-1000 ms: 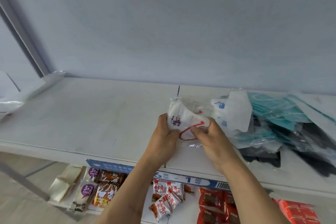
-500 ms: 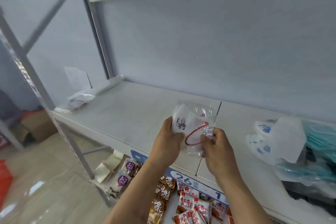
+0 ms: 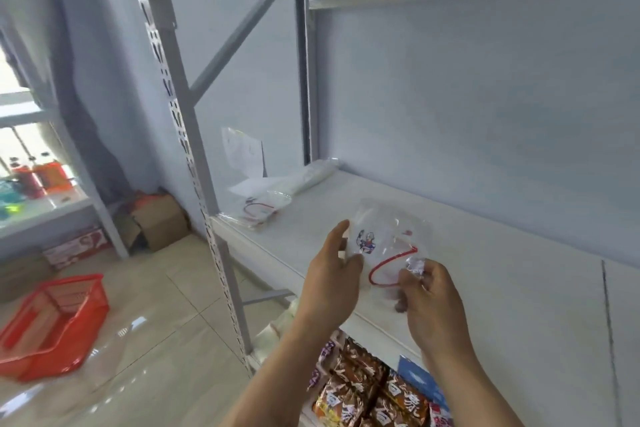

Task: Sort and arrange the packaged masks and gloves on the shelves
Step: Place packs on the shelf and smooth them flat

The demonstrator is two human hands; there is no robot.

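A clear packet holding a white mask with a cartoon print and a red ear loop [image 3: 384, 243] is held above the white shelf [image 3: 502, 274]. My left hand [image 3: 332, 274] grips its left side and my right hand [image 3: 427, 295] pinches its lower right corner. At the shelf's far left end lies a similar packet with a red loop [image 3: 261, 211], beside other clear packets [image 3: 308, 177]. The pile of other masks to the right is out of view.
A grey upright post [image 3: 187, 163] stands at the shelf's left end. Snack packets [image 3: 363, 388] fill the shelf below. A red basket [image 3: 52, 322] and cardboard boxes [image 3: 152, 222] sit on the tiled floor at left. Another shelf board runs overhead.
The view has swung left and the mask pile has left the frame. Both hands have carried the packet leftward along the shelf, toward its left end.
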